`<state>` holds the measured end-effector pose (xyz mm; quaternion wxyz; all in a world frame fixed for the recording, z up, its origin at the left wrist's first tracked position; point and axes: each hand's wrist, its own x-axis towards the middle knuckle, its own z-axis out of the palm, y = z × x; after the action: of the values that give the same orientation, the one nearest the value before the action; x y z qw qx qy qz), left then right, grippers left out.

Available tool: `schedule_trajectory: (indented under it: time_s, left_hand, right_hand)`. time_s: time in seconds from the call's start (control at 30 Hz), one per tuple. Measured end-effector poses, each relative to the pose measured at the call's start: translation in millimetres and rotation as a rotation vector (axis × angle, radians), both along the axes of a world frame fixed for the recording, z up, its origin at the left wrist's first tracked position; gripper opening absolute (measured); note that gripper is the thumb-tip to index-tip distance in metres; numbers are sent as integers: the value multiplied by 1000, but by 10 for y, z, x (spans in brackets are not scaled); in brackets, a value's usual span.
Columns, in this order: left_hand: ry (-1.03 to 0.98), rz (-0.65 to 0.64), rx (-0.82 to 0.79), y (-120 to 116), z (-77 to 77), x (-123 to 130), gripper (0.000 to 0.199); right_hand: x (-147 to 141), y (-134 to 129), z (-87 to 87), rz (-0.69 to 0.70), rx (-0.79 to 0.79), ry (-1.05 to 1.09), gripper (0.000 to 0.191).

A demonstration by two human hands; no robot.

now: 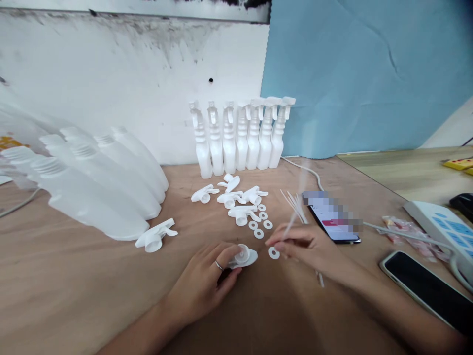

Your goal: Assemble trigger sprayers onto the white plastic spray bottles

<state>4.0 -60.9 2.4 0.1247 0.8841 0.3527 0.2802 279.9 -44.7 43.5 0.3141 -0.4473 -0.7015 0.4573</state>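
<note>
My left hand [210, 270], a ring on one finger, grips a white trigger spray head [248, 258] low over the table, its round collar facing up. Between the fingertips of my right hand [305, 245] is a thin translucent dip tube [295, 209], standing up at a slant and blurred toward its top. Just below those fingertips lies a white ring washer [274, 253]. Several more washers [258, 233] are scattered beyond my hands, beside a group of loose spray heads [242, 215]. More thin tubes [295, 204] lie partly behind my right hand.
Assembled spray bottles [242, 143] stand in a row by the wall. Large open-necked bottles [99, 197] are at left, with one spray head [155, 235] before them. To the right are a lit phone [332, 217], a dark phone [424, 286], a power strip [443, 231] and cables.
</note>
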Motion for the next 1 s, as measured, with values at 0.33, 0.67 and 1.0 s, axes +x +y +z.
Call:
schedule_trajectory:
  time_s: [0.33, 0.67, 1.0]
  left_hand:
    - [31, 4, -27, -27, 21, -12, 36]
    - [10, -19, -60, -1, 15, 3, 37]
    - [-14, -29, -70, 5, 5, 8, 33]
  right_hand:
    - [-200, -15, -329, 41, 254, -184, 12]
    - [-426, -133, -167, 45, 340, 133, 18]
    - [-552, -120, -244, 91, 645, 122, 17]
